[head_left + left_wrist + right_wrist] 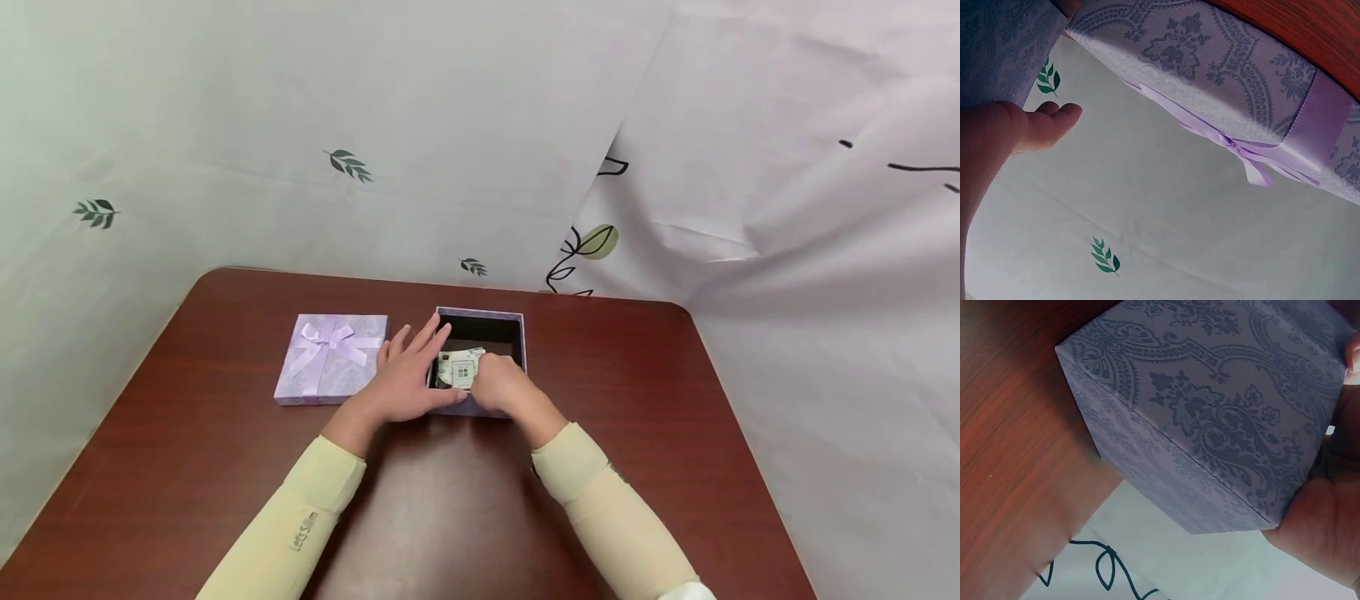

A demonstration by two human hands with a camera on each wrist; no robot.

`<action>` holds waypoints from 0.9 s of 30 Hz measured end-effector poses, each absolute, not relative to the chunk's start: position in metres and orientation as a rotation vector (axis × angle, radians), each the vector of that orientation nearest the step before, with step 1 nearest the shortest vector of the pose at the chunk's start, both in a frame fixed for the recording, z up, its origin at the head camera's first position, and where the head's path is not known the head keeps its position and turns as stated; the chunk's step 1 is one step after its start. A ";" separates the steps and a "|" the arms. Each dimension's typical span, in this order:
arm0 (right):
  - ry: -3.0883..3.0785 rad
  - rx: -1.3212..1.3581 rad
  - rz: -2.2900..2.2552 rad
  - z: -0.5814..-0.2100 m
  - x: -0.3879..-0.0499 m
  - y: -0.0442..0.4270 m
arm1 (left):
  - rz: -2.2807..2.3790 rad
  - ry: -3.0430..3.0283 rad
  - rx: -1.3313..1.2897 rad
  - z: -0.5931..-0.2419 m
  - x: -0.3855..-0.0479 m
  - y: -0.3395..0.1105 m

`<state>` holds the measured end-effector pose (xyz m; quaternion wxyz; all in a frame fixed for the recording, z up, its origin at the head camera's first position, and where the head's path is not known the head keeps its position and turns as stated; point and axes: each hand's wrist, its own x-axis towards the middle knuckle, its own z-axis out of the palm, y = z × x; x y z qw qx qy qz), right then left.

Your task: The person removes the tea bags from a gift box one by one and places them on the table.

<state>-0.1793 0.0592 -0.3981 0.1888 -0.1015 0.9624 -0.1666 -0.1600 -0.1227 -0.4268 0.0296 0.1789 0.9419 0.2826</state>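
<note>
Cloth (225, 100) behind the table (637, 375): pale, 3 dark leaf sprigs across its left and middle parts. Cream left sleeve (281, 525), lettering on it, runs up from the bottom edge.

Lid (345, 375), left of center: lilac, scroll pattern, ribbon with a bow (327, 336) on top. Lies bow side up on the table, just left of the left hand (405, 383); contact with the little finger unclear.

Left hand is wide: fingers fairly straight and spread, laid across the box's left wall, thumb along the near edge. Steadies nothing else visible.

Box (491, 327): same lilac pattern outside, dark inside, uncovered, sitting right of the lid, well apart from the table's side edges. Card pack (462, 372) is inside it, in the near part, pale with a floral print and a framed label. Far part shows dark floor.

Right hand (506, 383) reaches in over the near right corner, knuckles bent, against the pack's right end. Fingertips hidden, so can't tell if it grips the pack. Right wrist view shows mostly the box's outer walls.

Cream right sleeve (622, 525) next, then creased cloth with line-drawn plants.
</note>
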 end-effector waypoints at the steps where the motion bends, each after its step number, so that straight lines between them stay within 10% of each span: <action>1: 2.696 -0.283 -0.467 -0.398 -0.180 0.059 | 0.871 2.903 0.552 -0.427 -0.160 -0.123; 27: 2.784 -0.331 -0.545 -0.397 -0.180 0.051 | 0.896 2.897 0.527 -0.426 -0.158 -0.124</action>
